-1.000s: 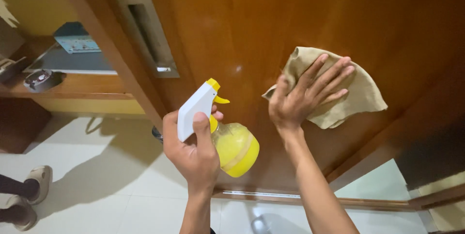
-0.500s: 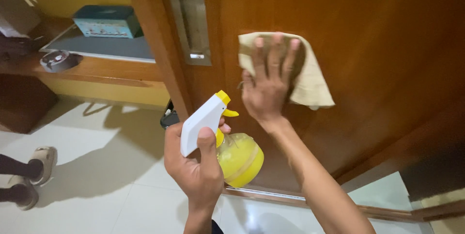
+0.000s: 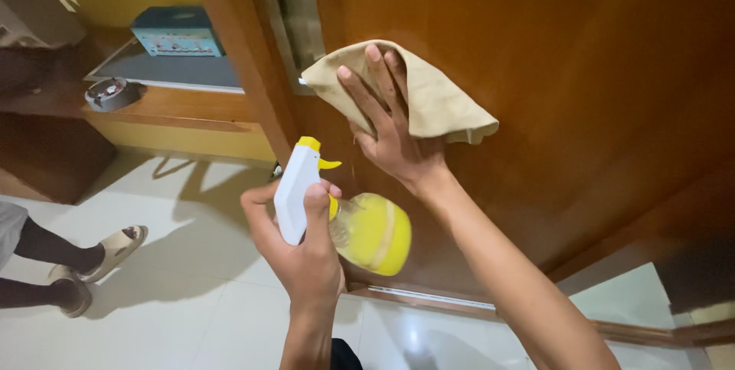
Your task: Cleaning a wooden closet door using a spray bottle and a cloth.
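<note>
My right hand presses a beige cloth flat against a brown wooden door, just right of the metal handle plate. The fingers are spread over the cloth. My left hand grips a spray bottle with a white head, a yellow trigger and a round yellow body. The bottle is held in front of the lower door, below the cloth, its nozzle pointing up toward the door.
A wooden shelf at the left carries a teal box and a round ashtray. Another person's legs in beige sandals stand on the pale tiled floor at the lower left.
My right hand has slid the cloth leftward across the door to the handle plate. The spray bottle stays in my left hand, little changed.
</note>
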